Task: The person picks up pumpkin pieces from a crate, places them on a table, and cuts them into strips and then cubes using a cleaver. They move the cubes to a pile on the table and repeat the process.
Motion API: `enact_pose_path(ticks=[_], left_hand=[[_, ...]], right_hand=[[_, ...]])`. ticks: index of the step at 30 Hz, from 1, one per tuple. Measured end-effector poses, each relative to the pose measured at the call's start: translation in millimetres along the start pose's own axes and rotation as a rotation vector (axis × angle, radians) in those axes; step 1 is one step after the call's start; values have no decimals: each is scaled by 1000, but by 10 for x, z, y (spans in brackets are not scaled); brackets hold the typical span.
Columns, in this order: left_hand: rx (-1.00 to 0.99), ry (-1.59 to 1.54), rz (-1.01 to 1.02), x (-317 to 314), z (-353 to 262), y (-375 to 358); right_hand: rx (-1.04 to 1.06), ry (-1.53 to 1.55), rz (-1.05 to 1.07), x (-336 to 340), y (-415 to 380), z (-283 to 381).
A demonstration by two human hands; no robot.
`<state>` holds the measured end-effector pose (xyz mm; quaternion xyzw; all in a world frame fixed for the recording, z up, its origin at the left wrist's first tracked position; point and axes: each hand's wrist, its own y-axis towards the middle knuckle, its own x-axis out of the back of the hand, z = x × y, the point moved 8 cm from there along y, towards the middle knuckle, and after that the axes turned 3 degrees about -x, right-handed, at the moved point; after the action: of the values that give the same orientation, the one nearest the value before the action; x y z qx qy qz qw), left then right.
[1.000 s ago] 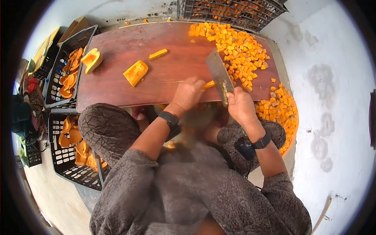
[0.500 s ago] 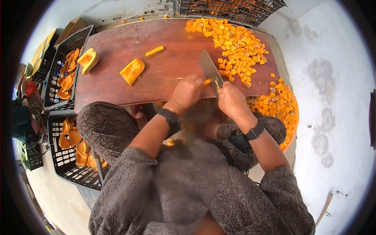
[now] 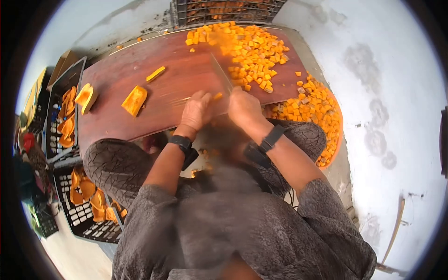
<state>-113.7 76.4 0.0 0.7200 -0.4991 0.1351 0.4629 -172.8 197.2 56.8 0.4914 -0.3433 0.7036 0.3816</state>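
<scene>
My right hand (image 3: 245,108) is wrapped round the handle of a cleaver (image 3: 220,73), its blade seen nearly edge-on above the front part of the reddish-brown board (image 3: 172,53). Just left of the blade, my left hand (image 3: 197,110) has its fingers bent together at a short orange pumpkin strip (image 3: 217,96); the exact contact is blurred. Beyond the blade lies a heap of pumpkin cubes (image 3: 254,51). Toward the left of the board are a thick pumpkin chunk (image 3: 135,101), a thin pumpkin slice (image 3: 156,73) and a hollowed pumpkin piece (image 3: 86,98).
An orange tub (image 3: 337,135) full of cubes stands at the board's right end, close to the wall (image 3: 387,84). Black crates (image 3: 84,63) (image 3: 100,233) with pumpkin pieces line the left side. Another crate (image 3: 228,11) stands behind the board.
The whole view has shifted, so the board and cubes appear farther left. The cleaver blade now shows more edge-on. Both hands stay close together at the board's front edge.
</scene>
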Motion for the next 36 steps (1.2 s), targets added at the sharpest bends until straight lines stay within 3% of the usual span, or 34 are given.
enact_pose_path(ticks=[3, 5, 15, 22, 29, 34, 36], left_hand=[[13, 11, 8, -12, 33, 33], [26, 9, -2, 6, 42, 25], [14, -16, -31, 59, -37, 56], [21, 5, -7, 25, -5, 44], [-70, 8, -66, 140, -94, 47], [-17, 50, -11, 120, -19, 28], [84, -81, 58, 70, 72, 46]], right_hand=[[-32, 75, -49, -46, 137, -150], [69, 177, -178, 156, 66, -161], [90, 102, 34, 174, -341, 29], [140, 37, 47, -103, -169, 115], [82, 69, -97, -176, 259, 163], [45, 65, -164, 107, 309, 9], [48, 81, -173, 145, 263, -41]])
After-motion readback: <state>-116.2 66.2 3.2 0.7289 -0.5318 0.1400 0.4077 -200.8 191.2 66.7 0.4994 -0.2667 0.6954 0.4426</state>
